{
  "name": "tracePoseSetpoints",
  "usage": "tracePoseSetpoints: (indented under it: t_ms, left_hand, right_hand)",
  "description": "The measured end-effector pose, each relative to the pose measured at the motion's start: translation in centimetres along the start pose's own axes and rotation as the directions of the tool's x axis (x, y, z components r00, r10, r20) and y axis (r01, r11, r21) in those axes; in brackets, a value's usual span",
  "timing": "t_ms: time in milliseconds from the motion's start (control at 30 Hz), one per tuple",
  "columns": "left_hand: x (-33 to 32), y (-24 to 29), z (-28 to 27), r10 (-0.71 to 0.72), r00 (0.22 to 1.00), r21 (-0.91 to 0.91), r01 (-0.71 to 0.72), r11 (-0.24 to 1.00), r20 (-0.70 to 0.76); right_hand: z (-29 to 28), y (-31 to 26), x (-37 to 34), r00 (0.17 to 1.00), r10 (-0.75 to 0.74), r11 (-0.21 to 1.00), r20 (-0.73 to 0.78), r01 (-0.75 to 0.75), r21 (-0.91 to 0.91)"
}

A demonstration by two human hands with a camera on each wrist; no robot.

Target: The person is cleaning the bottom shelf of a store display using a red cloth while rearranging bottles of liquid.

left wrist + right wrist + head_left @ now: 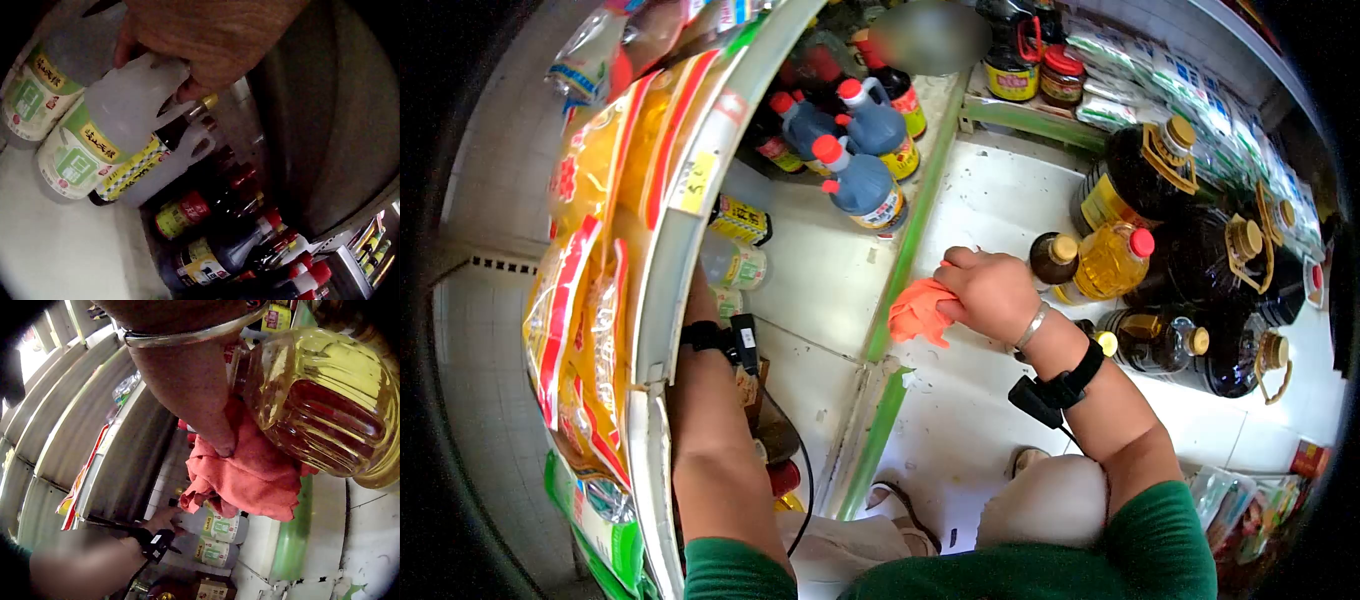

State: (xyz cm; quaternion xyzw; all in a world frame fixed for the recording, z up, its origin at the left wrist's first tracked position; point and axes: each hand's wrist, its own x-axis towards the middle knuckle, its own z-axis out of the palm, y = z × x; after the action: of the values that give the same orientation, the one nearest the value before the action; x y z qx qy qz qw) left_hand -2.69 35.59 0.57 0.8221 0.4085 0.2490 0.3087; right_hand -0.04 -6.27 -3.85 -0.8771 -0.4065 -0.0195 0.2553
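Observation:
In the left wrist view my left hand [206,37] grips the top of a translucent white bottle [119,119] with a green and yellow label. A matching bottle [31,100] stands right beside it, and a dark bottle with a yellow checked label [134,169] is just behind. In the head view the upper shelf hides most of this hand. My right hand [995,295] holds a bunched orange-red cloth [920,312] above the white shelf surface. An oil bottle [319,400] is close by that hand in the right wrist view.
Blue-grey jugs [868,185] with red caps stand past the left section. Large dark oil jugs [1200,250] and a yellow oil bottle [1108,262] fill the right. A green shelf edge [915,230] divides the sections. The upper shelf [665,270] with yellow bags overhangs my left arm.

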Motion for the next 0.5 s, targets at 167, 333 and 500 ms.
tracePoseSetpoints:
  t_ms: [167,333,500]
  left_hand:
    - [-3.2,1.6,1.7,0.290,0.950,0.540,-0.184,0.821,-0.117]
    - [-8.5,2.2,5.2,0.263,0.955,0.268,-0.220,0.938,-0.136]
    - [-14.6,0.5,11.6,0.292,0.956,0.039,-0.291,0.956,-0.021]
  right_hand:
    - [0.1,0.1,0.1,0.999,-0.041,0.999,-0.008,0.041,-0.012]
    - [-0.1,-0.4,0.2,0.999,-0.019,1.000,-0.032,0.019,-0.014]
    - [0.4,-0.2,0.6,0.997,-0.045,0.999,-0.059,0.043,-0.022]
